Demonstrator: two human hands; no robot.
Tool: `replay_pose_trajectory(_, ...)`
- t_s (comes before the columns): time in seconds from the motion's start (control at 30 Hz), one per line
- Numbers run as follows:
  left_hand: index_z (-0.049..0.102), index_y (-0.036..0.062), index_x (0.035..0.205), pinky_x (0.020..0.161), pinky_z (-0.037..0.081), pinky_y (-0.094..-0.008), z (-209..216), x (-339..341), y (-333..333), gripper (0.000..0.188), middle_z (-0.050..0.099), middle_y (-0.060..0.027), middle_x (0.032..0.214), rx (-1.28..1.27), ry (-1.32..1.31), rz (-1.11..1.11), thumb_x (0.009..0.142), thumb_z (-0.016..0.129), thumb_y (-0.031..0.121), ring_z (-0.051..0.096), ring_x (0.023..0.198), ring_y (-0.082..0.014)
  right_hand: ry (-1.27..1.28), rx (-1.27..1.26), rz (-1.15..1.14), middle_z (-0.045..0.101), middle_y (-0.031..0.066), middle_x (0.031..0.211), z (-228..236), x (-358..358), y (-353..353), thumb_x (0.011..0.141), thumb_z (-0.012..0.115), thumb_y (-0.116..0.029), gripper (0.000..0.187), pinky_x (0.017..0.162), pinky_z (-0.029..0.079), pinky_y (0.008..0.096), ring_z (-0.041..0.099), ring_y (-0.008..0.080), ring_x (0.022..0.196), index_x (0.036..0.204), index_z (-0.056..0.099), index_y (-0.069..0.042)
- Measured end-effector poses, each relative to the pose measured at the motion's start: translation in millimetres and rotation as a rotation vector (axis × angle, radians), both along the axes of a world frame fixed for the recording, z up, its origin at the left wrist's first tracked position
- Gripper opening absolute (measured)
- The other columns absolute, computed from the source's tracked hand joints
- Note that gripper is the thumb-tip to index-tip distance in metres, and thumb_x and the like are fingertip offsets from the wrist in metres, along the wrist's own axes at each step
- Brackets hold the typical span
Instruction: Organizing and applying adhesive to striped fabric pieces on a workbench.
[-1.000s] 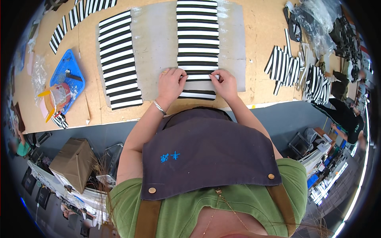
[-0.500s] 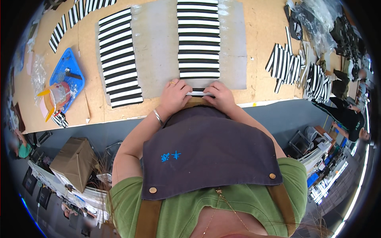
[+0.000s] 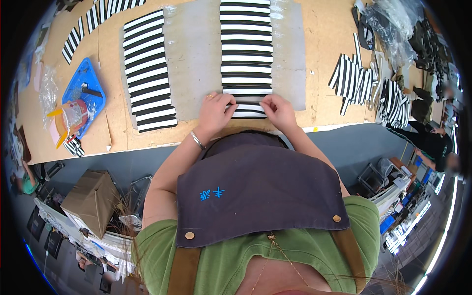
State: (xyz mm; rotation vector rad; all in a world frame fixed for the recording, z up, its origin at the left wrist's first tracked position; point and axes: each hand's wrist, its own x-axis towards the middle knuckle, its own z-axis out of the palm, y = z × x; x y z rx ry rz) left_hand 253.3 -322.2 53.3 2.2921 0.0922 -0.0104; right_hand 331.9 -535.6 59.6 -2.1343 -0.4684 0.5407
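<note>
A column of black-and-white strips [image 3: 246, 49] lies crosswise on a grey sheet [image 3: 192, 64], its near end right in front of me. At that end, my left hand [image 3: 216, 113] pinches the left end of one black-and-white strip [image 3: 250, 107]. My right hand [image 3: 280, 113] has its fingers closed on the right end of the same strip. Just nearer to me, another strip shows between the hands. A second column of strips [image 3: 148, 73] lies to the left. Parts of the held strip's ends are hidden by my fingers.
A blue tray [image 3: 98, 105] stands at the left, with a cup-like container [image 3: 74, 118] with yellow handles beside it. Loose striped strips [image 3: 351, 78] are heaped at the right, near clear plastic wrap [image 3: 393, 29]. The table's front edge [image 3: 162, 145] runs close to my apron.
Both hands have shifted slightly away from me and apart. The strip between them has moved up toward the column, and more of the strip nearest me shows.
</note>
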Motion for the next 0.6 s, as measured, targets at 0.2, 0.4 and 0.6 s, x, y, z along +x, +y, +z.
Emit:
replay_pose_trajectory(0.2,0.06,0.0123,0.081,0.075,0.041,-0.0378,-4.5,3.0,-1.3,0.01,0.061,-0.0022,0.077,0.114,-0.063,0.06,0.078,0.069,0.017,0.055,0.079,-0.0252,-0.066,-0.035,-0.11,0.061,0.0052,0.069,-3.0,7.4,4.3,0.079,0.071,-0.011,0.013,0.053,0.045,0.0267,0.054,0.0143,0.056,0.085,0.063,-0.004)
replay_pose_trajectory(0.4,0.06,0.0132,0.082,0.075,0.041,-0.0372,-5.9,3.2,-2.8,0.011,0.06,-0.0032,0.076,0.125,-0.079,0.078,0.079,0.069,0.018,0.054,0.079,-0.0257,-0.099,-0.084,-0.122,0.061,0.0071,0.07,-3.6,11.2,5.1,0.077,0.073,-0.012,0.016,0.054,0.047,0.0292,0.057,0.0182,0.057,0.086,0.062,-0.005)
replay_pose_trajectory(0.6,0.061,0.0149,0.084,0.073,0.04,-0.037,-4.0,3.3,-5.9,0.014,0.054,-0.0012,0.084,0.159,-0.098,0.152,0.077,0.071,0.022,0.052,0.084,-0.0245,-0.189,-0.064,-0.148,0.06,0.0067,0.077,-7.0,8.3,5.6,0.075,0.074,-0.013,0.016,0.054,0.047,0.0304,0.057,0.0192,0.058,0.085,0.063,-0.007)
